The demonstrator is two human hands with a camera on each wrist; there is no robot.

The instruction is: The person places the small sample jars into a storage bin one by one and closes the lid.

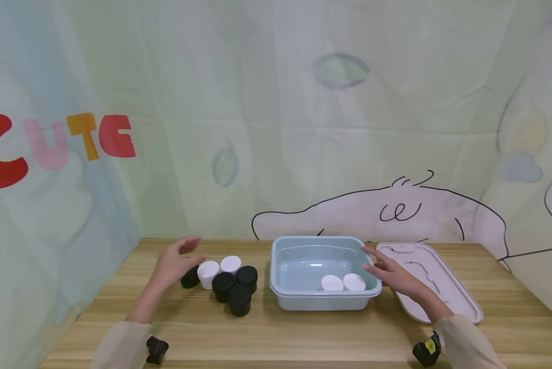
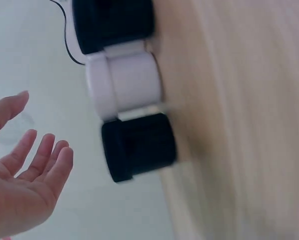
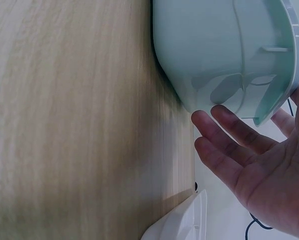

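Observation:
My left hand [image 1: 175, 264] hovers with parted fingers over the left end of a group of small lidded jars. A black jar [image 1: 190, 277] stands right under it, beside a white jar [image 1: 208, 274] and another white jar [image 1: 231, 264]. In the left wrist view, a gap shows between the fingers [image 2: 62, 162] and the jars. My right hand [image 1: 391, 274] is at the right rim of a light blue plastic basin [image 1: 319, 301], its fingers extended along the outer wall in the right wrist view. Two white round lidded pieces [image 1: 332, 283] sit inside the basin, at its front right.
More black jars [image 1: 240, 300] stand between the left hand and the basin. A pale pink lid [image 1: 460, 292] lies flat right of the basin, partly behind the right forearm. A printed cloth backdrop [image 1: 276, 169] hangs along the far edge of the wooden table [image 1: 276, 343].

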